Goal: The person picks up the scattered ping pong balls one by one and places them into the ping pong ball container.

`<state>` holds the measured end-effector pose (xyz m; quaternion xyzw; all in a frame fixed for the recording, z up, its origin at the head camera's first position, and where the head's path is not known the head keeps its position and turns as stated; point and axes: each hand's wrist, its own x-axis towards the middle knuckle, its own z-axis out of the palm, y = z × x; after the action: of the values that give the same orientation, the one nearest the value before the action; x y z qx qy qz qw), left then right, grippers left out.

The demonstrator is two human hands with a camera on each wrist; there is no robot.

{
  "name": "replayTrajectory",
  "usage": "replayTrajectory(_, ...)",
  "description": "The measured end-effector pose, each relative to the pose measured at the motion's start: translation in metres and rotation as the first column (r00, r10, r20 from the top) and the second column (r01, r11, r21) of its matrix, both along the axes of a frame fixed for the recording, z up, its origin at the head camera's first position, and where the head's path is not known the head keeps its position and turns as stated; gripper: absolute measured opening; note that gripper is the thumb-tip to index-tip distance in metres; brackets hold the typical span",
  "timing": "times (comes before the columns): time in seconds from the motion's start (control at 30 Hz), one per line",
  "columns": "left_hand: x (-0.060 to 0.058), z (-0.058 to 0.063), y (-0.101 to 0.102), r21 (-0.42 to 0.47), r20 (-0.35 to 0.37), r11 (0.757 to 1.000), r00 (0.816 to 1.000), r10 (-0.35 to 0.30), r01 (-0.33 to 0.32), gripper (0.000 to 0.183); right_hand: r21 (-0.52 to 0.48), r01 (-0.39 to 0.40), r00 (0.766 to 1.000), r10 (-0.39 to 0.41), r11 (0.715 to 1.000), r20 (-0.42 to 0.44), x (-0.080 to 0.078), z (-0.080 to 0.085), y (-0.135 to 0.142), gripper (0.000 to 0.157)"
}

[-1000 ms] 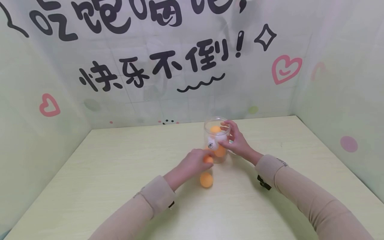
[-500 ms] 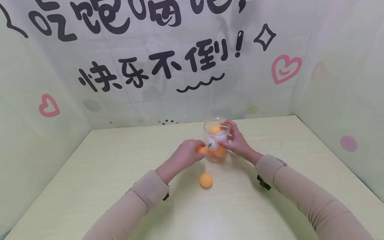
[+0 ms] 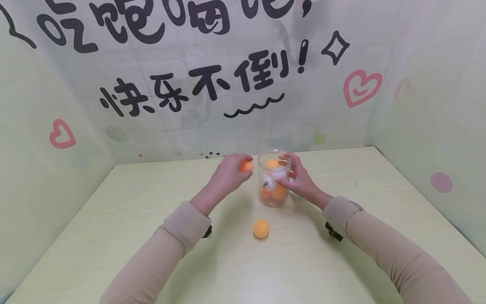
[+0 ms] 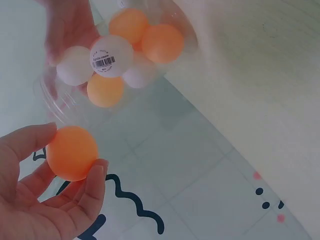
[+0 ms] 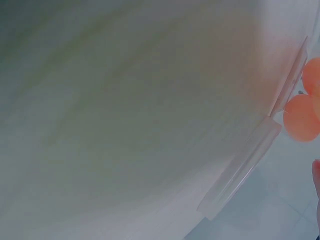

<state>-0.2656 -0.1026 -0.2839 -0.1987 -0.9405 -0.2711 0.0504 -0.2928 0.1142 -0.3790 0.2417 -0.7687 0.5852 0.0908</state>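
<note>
A clear plastic jar (image 3: 273,203) stands upright on the table, its mouth uncovered, with several orange and white ping-pong balls inside. My right hand (image 3: 301,181) grips the jar around its right side, thumb in front. Just left of the rim, my left hand (image 3: 227,173) pinches an orange ping-pong ball (image 4: 72,152) between thumb and fingers, held in the air and apart from the jar. Another orange ball (image 3: 260,229) lies on the table in front of the jar. The right wrist view catches only a fingertip (image 5: 316,175) at its edge.
A clear, flat-rimmed plastic piece (image 5: 240,170) lies on the table close to the jar. The pale wooden table (image 3: 152,202) meets a printed cloth wall (image 3: 212,131) behind the jar, with more cloth walls at both sides.
My left hand has picked up an orange ball in front of the jar and carried it left and up to rim height. The right hand and jar have stayed put.
</note>
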Motion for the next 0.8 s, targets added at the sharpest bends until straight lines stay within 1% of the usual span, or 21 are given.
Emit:
replayTrajectory(0.2,-0.004,0.002,0.005,0.100,-0.055,0.995,0.998,0.012,-0.007,0.037,-0.001,-0.001,1.000,0.001,1.000,-0.002,0.000,-0.001,0.000,0.066)
replayTrajectory(0.4,-0.006,0.005,0.016,0.167,-0.091,0.986,0.996,-0.004,0.019,0.040,-0.001,0.000,1.000,0.000,1.000,-0.018,0.001,-0.002,0.001,0.066)
replayTrajectory(0.67,-0.008,0.006,0.028,0.199,-0.082,0.978,0.996,-0.040,0.056,0.041,-0.001,-0.005,0.999,0.005,1.000,-0.039,0.000,-0.004,0.001,0.066)
replayTrajectory(0.8,-0.009,0.005,0.032,0.192,-0.091,0.978,0.994,-0.066,0.083,0.039,0.000,-0.009,0.999,0.009,1.000,-0.034,0.003,0.000,-0.001,0.066)
